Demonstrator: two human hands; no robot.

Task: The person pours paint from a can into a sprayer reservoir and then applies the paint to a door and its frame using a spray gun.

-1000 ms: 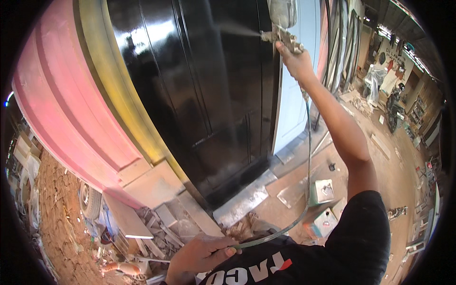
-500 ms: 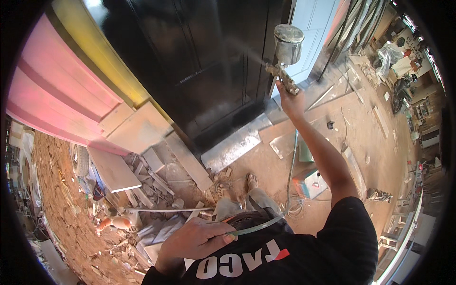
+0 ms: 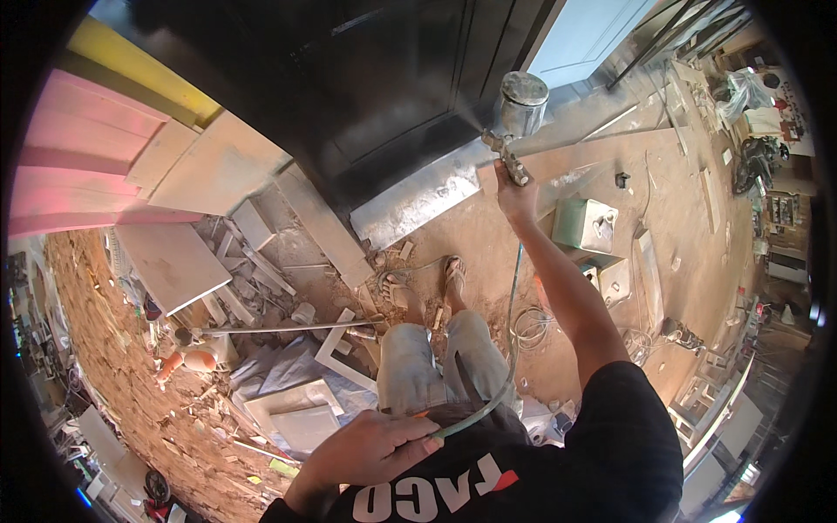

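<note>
My right hand (image 3: 516, 196) grips a metal spray gun (image 3: 504, 152) topped by a silver cup (image 3: 523, 98); a fine mist leaves its nozzle toward the lower part of the glossy black panelled door (image 3: 375, 83). My left hand (image 3: 384, 444), low in front of my dark shirt, is closed on a greenish hose (image 3: 475, 423), which loops up past my legs toward the gun. Beneath the door lies a board streaked with silvery-white (image 3: 418, 196), just beyond my sandalled feet (image 3: 453, 279).
Pink (image 3: 78, 148), yellow (image 3: 139, 70) and pale blue panels (image 3: 584, 44) flank the door. Wood offcuts (image 3: 174, 261) and dusty boards litter the ground left of my feet. Square containers (image 3: 584, 235), coiled hose (image 3: 532, 327) and a long plank (image 3: 649, 288) lie at right.
The view has tipped downward, showing more floor and my legs. My right hand has moved down along the door with the gun, still misting. My left hand still holds the hose.
</note>
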